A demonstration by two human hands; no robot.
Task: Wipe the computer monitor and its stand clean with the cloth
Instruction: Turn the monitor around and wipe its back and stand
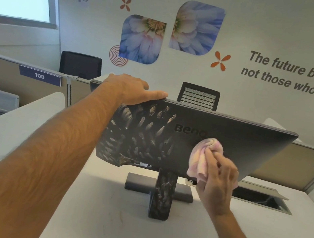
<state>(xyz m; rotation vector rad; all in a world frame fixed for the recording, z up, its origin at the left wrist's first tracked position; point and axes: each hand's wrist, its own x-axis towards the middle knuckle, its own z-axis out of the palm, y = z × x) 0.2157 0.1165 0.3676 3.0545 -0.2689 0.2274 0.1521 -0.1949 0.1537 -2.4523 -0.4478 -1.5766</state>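
The dark grey monitor (pixel 242 142) stands on the white desk with its back toward me. Pale smudges cover the left half of its back, and the right half looks plain. Its stand (pixel 161 195) has the same smudges on the neck, above a flat dark base. My left hand (pixel 133 91) grips the monitor's top edge near the left corner, thumb lying along the edge. My right hand (pixel 218 184) holds a bunched pink and cream cloth (pixel 204 156) and presses it against the back, just below the logo.
The white desk (pixel 132 230) carries an open cable hatch (pixel 261 198) at the right behind the monitor. Low beige partitions ring the desk, one with a "109" label (pixel 39 76). Two black office chairs (pixel 199 96) stand beyond, before a decorated wall.
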